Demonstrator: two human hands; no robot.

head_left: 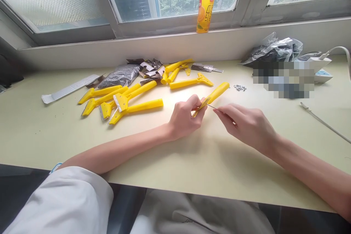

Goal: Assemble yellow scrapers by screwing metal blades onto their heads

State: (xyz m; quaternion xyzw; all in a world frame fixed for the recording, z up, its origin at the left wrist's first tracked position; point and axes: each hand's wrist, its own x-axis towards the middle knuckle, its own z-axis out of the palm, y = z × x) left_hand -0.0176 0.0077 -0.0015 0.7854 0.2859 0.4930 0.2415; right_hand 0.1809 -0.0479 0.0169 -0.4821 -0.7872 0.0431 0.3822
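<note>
Left fingers clamped on one yellow scraper; right fingers pinching one thin tool; five scrapers nearby.

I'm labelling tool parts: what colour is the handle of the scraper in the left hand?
Yellow; the scraper handle shows best in the head view.

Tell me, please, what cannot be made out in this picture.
Head view: part of the thin tool, hidden by the right hand.
Head view: part of the held yellow scraper, covered by the left hand.
Head view: the top of the bottle, cut off by the upper edge.
Head view: the number of metal pieces, too small.
</note>
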